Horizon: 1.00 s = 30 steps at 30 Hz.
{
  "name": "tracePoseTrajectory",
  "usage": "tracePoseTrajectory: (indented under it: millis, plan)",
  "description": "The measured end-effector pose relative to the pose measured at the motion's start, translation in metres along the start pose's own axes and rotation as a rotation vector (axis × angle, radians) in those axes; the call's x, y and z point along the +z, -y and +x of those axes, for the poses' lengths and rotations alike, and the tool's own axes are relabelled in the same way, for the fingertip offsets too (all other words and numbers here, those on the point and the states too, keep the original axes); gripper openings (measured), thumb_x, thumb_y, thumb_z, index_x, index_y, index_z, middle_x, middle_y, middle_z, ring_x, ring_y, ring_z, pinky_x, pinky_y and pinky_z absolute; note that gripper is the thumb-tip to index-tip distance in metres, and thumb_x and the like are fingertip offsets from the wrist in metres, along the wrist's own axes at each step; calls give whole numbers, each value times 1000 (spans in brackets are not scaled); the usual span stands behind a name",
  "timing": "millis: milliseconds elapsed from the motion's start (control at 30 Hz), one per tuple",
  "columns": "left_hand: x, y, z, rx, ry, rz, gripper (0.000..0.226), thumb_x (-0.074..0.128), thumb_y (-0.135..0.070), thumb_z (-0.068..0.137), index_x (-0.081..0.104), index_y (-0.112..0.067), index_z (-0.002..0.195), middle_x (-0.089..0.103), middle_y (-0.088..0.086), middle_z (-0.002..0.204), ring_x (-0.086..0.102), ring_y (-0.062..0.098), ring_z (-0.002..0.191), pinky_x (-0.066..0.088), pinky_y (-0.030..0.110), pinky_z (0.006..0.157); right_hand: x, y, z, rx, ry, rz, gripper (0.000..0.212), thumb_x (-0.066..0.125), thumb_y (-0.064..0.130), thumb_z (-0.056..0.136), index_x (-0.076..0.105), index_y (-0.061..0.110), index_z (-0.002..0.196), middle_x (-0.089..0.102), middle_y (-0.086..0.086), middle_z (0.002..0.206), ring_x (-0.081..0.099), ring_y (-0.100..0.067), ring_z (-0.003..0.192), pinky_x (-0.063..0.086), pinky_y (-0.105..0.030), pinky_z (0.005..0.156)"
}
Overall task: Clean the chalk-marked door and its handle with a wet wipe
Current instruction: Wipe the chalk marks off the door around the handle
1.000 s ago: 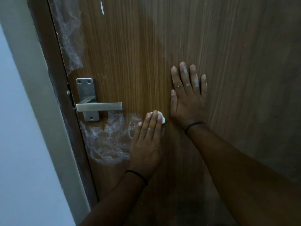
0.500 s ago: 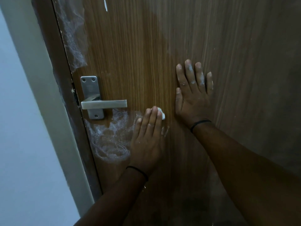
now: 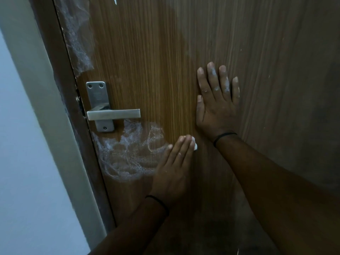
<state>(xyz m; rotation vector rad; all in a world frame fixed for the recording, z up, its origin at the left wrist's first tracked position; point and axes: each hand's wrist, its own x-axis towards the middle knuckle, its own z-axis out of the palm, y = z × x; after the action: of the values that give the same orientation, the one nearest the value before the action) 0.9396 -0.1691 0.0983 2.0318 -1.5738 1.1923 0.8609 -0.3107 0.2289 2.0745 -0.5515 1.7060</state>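
A brown wood-grain door (image 3: 147, 61) fills the view. Its steel lever handle (image 3: 114, 114) sits at the left edge. White chalk scribble (image 3: 128, 155) spreads below the handle, and a second chalk patch (image 3: 77, 34) runs up the door's left edge. My left hand (image 3: 174, 168) lies flat with straight fingers on the door at the scribble's right rim, pressing a white wet wipe (image 3: 195, 145) that peeks out by the fingertips. My right hand (image 3: 217, 103) rests flat on the door to the upper right, its fingers dusted with chalk.
A dark door frame (image 3: 60, 107) and a pale wall (image 3: 22, 144) stand to the left. A small white mark (image 3: 115, 0) sits at the door's top. The door's right part lies in shadow.
The view has shifted, so the door and handle sit further right in frame. My left hand with the wipe stays at the scribble's right rim, closer under my right wrist.
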Motion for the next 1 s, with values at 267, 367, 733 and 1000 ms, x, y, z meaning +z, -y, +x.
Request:
tracePoseTrajectory:
  millis: [267,367,733,1000]
  plan:
    - [-14,26,12,-293,-138,-6,58,29,-28,101,17,-7,154,9,11,163,6,25,151,5,43,122,2,0,0,-13,-25,17,53,36,26,102,27,18,154,25,-5,161,18,-28,150,14,-55,120]
    - [-14,12,2,-206,-74,-15,57,26,-31,102,19,-6,153,11,13,162,6,25,150,7,44,122,3,-2,-1,-13,-33,22,54,35,27,102,26,19,154,24,-4,161,17,-27,150,13,-54,120]
    - [-30,52,13,-439,-214,21,56,28,-29,101,26,-3,151,23,18,157,17,31,148,16,51,120,3,-3,-3,-8,-16,3,54,32,29,103,20,22,155,21,-2,162,15,-26,151,10,-52,121]
    - [-28,38,1,-236,-106,-5,56,29,-30,102,20,-8,153,13,11,161,8,23,150,16,48,121,2,-2,-4,-6,5,-2,55,32,29,103,20,21,156,17,-2,163,12,-26,151,10,-54,121]
